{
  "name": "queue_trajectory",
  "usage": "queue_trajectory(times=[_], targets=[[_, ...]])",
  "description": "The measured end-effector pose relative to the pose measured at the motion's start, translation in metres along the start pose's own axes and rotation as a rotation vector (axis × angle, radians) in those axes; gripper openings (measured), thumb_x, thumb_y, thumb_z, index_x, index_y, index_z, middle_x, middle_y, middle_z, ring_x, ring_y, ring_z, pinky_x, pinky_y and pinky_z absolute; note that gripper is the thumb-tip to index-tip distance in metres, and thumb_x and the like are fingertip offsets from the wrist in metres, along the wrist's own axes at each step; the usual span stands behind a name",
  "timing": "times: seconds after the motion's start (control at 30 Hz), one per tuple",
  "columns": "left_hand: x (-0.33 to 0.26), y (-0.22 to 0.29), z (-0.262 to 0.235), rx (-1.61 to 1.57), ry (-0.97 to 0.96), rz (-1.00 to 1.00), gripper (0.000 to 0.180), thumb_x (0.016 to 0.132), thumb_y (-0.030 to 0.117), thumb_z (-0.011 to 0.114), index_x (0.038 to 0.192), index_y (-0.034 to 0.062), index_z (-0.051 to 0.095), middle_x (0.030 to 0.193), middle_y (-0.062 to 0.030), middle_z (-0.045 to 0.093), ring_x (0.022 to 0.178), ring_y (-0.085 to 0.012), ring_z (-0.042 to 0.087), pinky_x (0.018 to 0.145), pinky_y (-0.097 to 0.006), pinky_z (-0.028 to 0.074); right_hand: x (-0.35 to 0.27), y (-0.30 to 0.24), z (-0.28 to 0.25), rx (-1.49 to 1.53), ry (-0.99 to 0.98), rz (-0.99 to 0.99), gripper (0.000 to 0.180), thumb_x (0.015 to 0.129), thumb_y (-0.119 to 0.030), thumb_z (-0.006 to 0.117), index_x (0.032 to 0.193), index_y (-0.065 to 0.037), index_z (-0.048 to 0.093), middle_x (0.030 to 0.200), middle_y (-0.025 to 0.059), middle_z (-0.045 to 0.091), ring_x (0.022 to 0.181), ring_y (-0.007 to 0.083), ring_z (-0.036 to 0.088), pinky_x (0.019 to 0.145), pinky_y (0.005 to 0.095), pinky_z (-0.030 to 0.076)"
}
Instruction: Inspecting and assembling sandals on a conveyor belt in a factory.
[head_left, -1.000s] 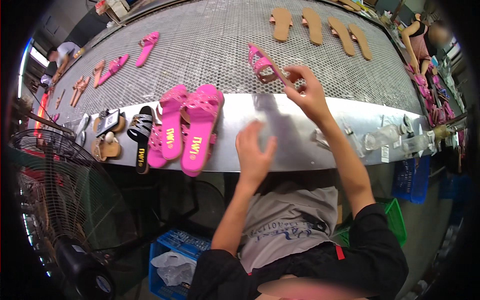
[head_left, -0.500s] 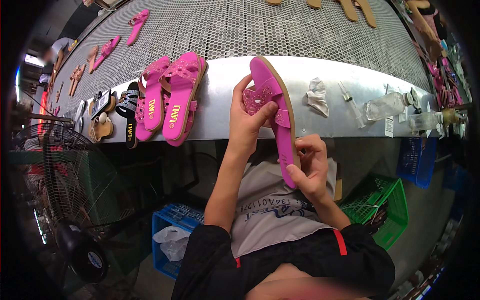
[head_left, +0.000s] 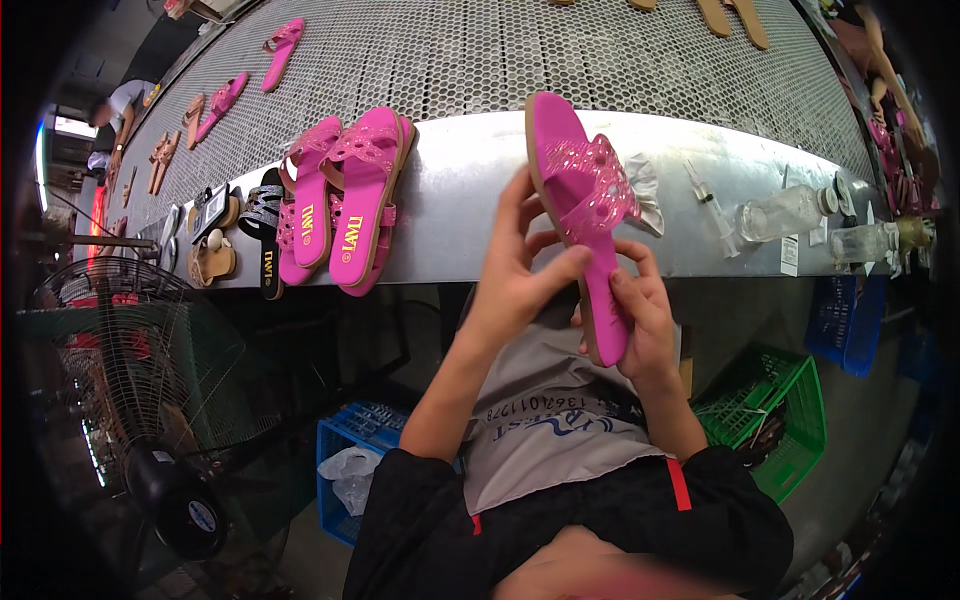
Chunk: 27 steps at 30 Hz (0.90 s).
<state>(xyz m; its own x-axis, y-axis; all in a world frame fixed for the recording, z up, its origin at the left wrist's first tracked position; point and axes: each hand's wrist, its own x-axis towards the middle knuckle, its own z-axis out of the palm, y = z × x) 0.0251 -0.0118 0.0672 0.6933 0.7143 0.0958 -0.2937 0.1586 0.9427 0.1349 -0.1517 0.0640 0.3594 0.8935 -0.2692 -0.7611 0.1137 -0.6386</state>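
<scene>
A pink slide sandal (head_left: 572, 200) with a glittery cut-out strap is held up in front of me, toe pointing away, its tan sole edge showing along the left. My left hand (head_left: 525, 262) grips it by the left side, with the thumb across the footbed behind the strap. Round the heel end closes my right hand (head_left: 645, 315), thumb on top and the other fingers partly hidden behind the sole. To the left, several matching pink sandals (head_left: 365, 200) lie stacked on the metal ledge, beside a black sandal (head_left: 268, 235) with a glittery strap.
A crumpled white tissue (head_left: 646, 195), a syringe (head_left: 712, 208) and a clear glass bottle (head_left: 780, 213) lie right on the ledge. Beyond runs a mesh conveyor (head_left: 480, 60) carrying sandals. Below stand a fan (head_left: 165, 490), a blue crate (head_left: 335, 490) and a green crate (head_left: 800, 440).
The sandal has turned so its strap now faces right and its sole edge left. My left hand has shifted from the strap to the sandal's side; the right still holds the heel.
</scene>
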Motion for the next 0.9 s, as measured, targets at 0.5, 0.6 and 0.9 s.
queue_trajectory(times=[0.5,0.6,0.9], targets=[[0.017,-0.01,-0.013,0.288,0.013,0.049,0.067,0.093,0.021,0.071,0.149,0.0048,0.039,0.132,-0.0141,0.051,0.129,-0.0298,0.05,0.101,-0.044,0.048,0.034,-0.012,0.019,0.071,0.078,-0.149,0.066,0.09,-0.009,0.063,0.145,-0.011,0.028,0.117,0.0216,0.058,0.106,0.0333,0.064,0.059,0.0422,0.065],[0.017,-0.02,-0.049,1.301,0.166,0.46,0.058,0.092,0.023,0.069,0.143,0.004,0.048,0.13,-0.0173,0.054,0.126,-0.038,0.05,0.107,-0.049,0.038,0.074,-0.042,0.024,-0.101,0.015,-0.263,0.083,0.074,0.003,0.062,0.149,-0.009,0.027,0.129,0.0206,0.049,0.118,0.0342,0.057,0.07,0.0445,0.066],[0.004,-0.025,-0.063,1.562,0.253,0.324,0.039,0.09,0.028,0.067,0.122,0.0053,0.061,0.12,-0.0095,0.06,0.122,-0.0261,0.054,0.107,-0.05,0.036,0.373,-0.11,0.079,-1.107,0.188,-0.871,0.073,0.071,0.0,0.068,0.141,-0.009,0.047,0.132,0.015,0.045,0.11,0.0278,0.057,0.091,0.04,0.052]])
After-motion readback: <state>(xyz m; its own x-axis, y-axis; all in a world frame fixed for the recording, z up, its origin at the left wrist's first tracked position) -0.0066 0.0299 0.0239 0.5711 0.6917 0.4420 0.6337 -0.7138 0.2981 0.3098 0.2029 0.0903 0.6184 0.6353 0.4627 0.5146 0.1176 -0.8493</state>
